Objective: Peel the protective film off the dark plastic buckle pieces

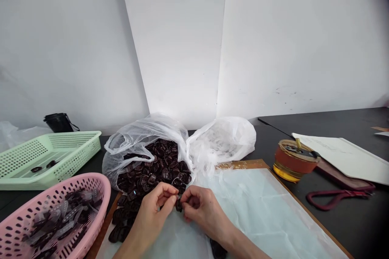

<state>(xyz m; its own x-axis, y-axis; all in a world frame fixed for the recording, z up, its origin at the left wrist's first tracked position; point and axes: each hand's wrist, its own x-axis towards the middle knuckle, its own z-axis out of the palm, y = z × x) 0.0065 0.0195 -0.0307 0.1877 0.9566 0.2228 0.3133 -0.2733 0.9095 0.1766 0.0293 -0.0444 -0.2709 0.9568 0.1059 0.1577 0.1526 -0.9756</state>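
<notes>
My left hand [158, 206] and my right hand [202, 208] meet over the covered board, fingertips pinched together. Between them is a small glossy dark plastic piece [179, 204], partly hidden by the fingers. Right behind the hands, a clear plastic bag [130, 131] lies open, with many similar dark brown pieces [164, 160] spilling toward me. More dark pieces [120, 230] lie beside my left forearm. To the bag's right, a white bag [227, 139] holds whitish translucent bits. A dark object [218, 249] shows partly under my right forearm.
At left stand a pink basket [105, 186] of dark pieces with clear strips, a green basket [91, 139] and a black cup [59, 122]. Right of the pale-covered board [267, 202] are an amber round container [294, 160], a notebook [343, 153] and dark red scissors [334, 197].
</notes>
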